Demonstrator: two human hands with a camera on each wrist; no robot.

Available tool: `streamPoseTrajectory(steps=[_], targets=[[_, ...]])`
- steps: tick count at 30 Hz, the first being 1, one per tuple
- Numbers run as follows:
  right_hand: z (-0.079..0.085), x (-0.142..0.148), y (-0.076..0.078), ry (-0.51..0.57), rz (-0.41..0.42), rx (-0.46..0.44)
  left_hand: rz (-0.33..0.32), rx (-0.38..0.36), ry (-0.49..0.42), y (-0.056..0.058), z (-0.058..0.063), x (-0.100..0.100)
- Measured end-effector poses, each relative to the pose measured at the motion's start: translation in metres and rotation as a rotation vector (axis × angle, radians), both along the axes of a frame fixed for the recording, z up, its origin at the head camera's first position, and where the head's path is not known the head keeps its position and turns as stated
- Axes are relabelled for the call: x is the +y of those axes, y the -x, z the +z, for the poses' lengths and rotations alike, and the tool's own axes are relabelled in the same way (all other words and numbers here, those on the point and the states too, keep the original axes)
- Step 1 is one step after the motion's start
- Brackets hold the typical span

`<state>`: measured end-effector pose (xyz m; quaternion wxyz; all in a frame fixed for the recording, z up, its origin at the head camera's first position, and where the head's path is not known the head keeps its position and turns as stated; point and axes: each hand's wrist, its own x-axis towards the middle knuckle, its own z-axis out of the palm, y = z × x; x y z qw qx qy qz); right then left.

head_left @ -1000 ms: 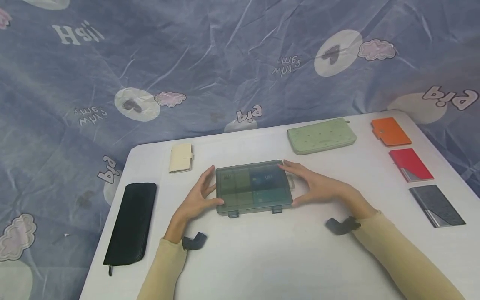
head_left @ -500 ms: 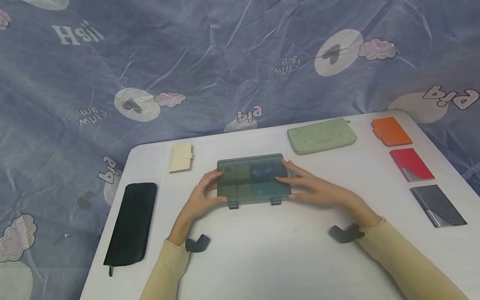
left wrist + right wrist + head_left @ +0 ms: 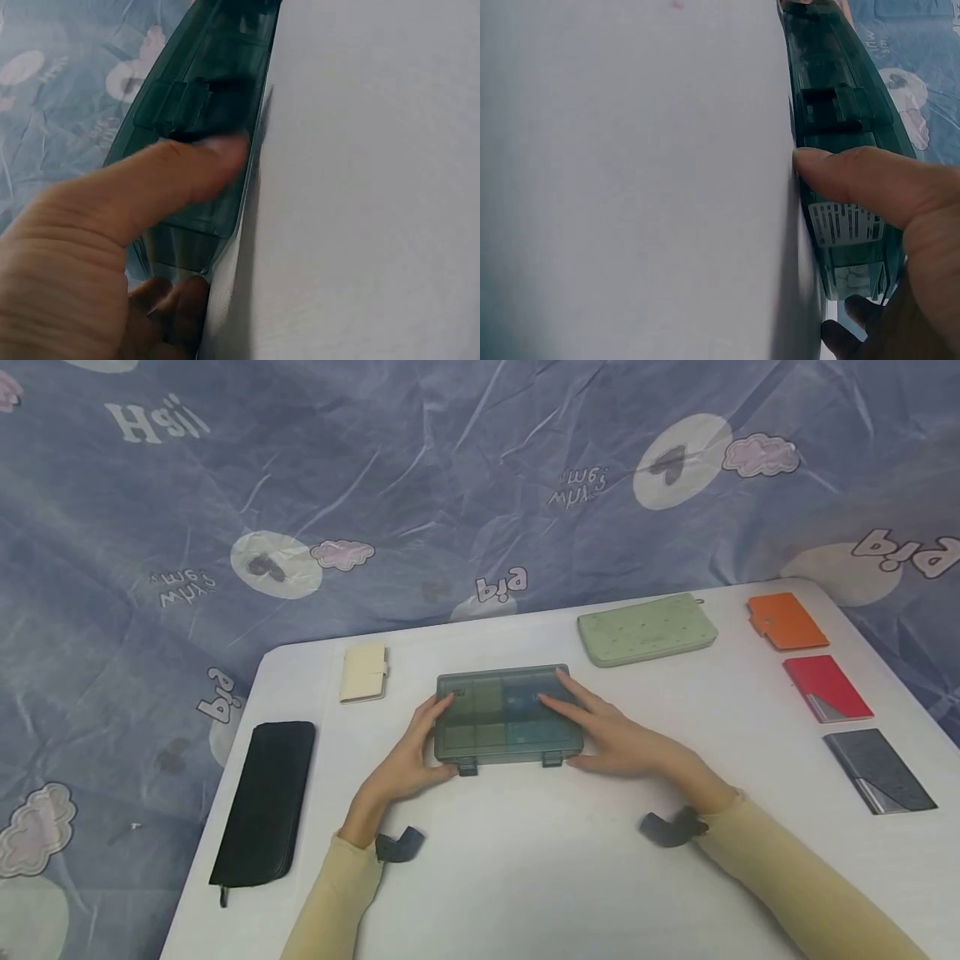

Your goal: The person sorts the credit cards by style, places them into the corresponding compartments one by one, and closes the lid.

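Observation:
A translucent dark green plastic storage box (image 3: pixel 491 710) with a divided inside lies on the table. Its lid is down, and two latches (image 3: pixel 552 759) face me along the front edge. My left hand (image 3: pixel 405 760) grips the left end, fingers over the lid's edge and thumb by the left latch. At the right end my right hand (image 3: pixel 626 739) holds the box, two fingertips on the lid and the thumb at the front corner. The left wrist view shows the left thumb (image 3: pixel 180 176) across the front wall. In the right wrist view a barcode label (image 3: pixel 847 224) shows below the right thumb (image 3: pixel 847 169).
A black zip wallet (image 3: pixel 264 802) lies to the left, and a small cream notebook (image 3: pixel 363 673) behind it. Back right is a green zip wallet (image 3: pixel 647 630). Orange (image 3: pixel 789 621), red (image 3: pixel 828 688) and dark grey card holders (image 3: pixel 879 770) line the right side.
The box has shifted a little away from me. My right fingers have moved further onto its lid, and the left thumb has come to the front edge beside the latch.

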<state>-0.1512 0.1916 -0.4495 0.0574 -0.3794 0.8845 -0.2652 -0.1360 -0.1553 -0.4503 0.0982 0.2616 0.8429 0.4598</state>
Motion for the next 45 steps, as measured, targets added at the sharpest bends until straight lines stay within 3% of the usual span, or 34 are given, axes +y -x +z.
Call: streamPoseTrajectory(steps=[3, 11, 18, 23, 27, 31, 38, 45], targets=[[0.001, -0.003, -0.001, 0.002, -0.021, -0.017, 0.015, 0.005, -0.007, 0.001, -0.002, 0.002], [0.002, -0.005, -0.003, -0.014, -0.045, -0.048, 0.068, 0.005, -0.006, 0.011, -0.029, -0.003], [0.001, -0.003, -0.002, -0.017, -0.036, -0.069, 0.097, 0.002, -0.004, 0.010, -0.034, -0.004], [0.000, -0.002, 0.000, -0.007, -0.034, -0.088, 0.095, 0.004, 0.002, 0.008, -0.029, -0.003], [0.003, -0.002, -0.001, -0.004, -0.029, -0.088, 0.079, -0.002, -0.033, 0.002, -0.013, 0.001], [0.005, -0.002, -0.001, -0.036, -0.011, -0.033, 0.070, -0.010, -0.026, -0.003, 0.002, 0.004], [0.005, -0.007, -0.002, -0.076, -0.030, 0.070, 0.068, -0.013, -0.021, -0.003, 0.006, 0.005], [0.004, -0.017, -0.004, -0.102, -0.111, 0.051, 0.078, -0.026, -0.017, -0.004, 0.006, 0.004]])
